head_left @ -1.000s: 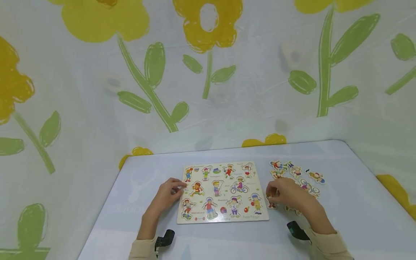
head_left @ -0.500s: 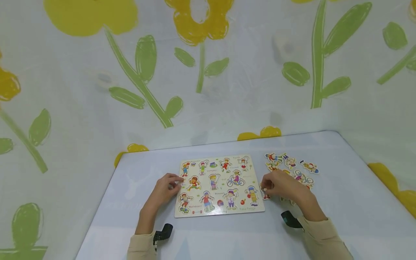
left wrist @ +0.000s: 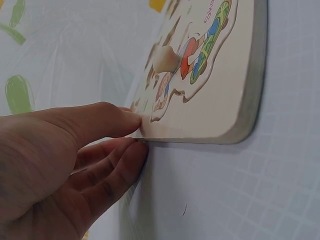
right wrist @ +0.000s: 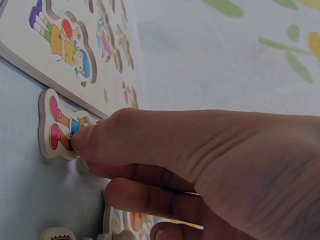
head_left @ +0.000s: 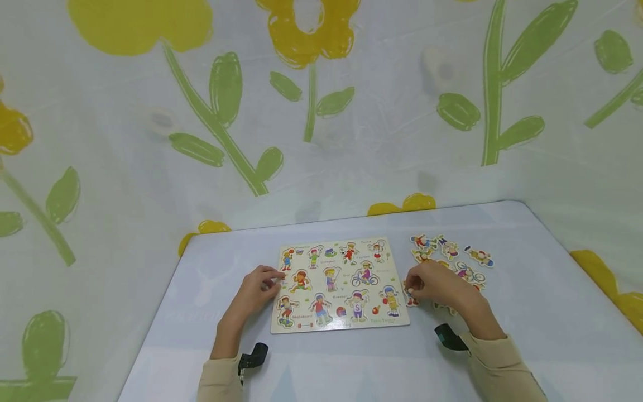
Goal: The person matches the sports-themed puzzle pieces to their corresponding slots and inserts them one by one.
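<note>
A wooden puzzle board (head_left: 313,286) with pictures of children at sports lies flat on the table. My left hand (head_left: 257,290) pinches its left edge; in the left wrist view the thumb (left wrist: 125,122) is on the top face and the fingertips are at the edge below. Just off the board's right side, my right hand (head_left: 436,286) pinches a cut-out puzzle piece of a child figure. That piece (right wrist: 54,120) shows pink shoes and bare legs in the right wrist view; thumb and fingers hide its upper part.
Several loose figure pieces lie around and beyond my right hand, among them a cyclist piece (head_left: 469,272) and a far-right figure piece (head_left: 479,257). One wooden knob (left wrist: 166,59) stands up from the board. A flower-printed curtain (head_left: 382,139) rises behind the table.
The head view has shifted a little, so everything sits slightly higher and further left in it. Both hands keep their places at the board and the piece.
</note>
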Available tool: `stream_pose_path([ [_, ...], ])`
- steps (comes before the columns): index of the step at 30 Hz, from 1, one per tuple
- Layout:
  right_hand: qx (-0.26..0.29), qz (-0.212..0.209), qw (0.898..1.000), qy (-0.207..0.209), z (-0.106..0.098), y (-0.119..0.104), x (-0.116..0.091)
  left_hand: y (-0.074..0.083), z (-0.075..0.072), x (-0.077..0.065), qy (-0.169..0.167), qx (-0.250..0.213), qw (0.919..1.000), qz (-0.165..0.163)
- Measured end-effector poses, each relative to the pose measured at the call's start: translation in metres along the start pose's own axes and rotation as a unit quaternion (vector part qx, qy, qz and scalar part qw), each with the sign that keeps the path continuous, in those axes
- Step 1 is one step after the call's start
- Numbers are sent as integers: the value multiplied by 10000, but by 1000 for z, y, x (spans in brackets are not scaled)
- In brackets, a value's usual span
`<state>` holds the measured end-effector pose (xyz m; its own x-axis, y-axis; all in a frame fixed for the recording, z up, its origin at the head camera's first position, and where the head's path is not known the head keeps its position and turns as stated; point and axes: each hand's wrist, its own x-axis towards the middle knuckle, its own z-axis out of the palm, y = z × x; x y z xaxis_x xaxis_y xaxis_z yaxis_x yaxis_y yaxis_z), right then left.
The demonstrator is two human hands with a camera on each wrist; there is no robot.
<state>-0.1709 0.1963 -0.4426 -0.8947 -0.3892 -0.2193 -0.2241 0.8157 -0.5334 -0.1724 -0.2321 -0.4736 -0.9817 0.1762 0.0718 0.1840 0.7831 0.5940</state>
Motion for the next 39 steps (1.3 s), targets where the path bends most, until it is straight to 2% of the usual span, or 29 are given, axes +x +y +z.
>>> stream_pose_path([
  [7,-108,-87,9998,116,-2,2,-1,1,-1,0,-53,-22,10000,-23],
  [14,-190,-150,9994,249,-3,0,-2,0,-1,0,57,-59,10000,-2],
  [24,-3,-126,9997,218,-8,2,-3,0,-2,0,-69,-52,9998,-157],
  [30,-57,-295,9985,450,-11,2,-2,2,-2,1,-95,-75,9998,-164],
  [39,-101,-225,9979,600,-6,1,5,-1,-1,1,-86,-86,9999,-103],
])
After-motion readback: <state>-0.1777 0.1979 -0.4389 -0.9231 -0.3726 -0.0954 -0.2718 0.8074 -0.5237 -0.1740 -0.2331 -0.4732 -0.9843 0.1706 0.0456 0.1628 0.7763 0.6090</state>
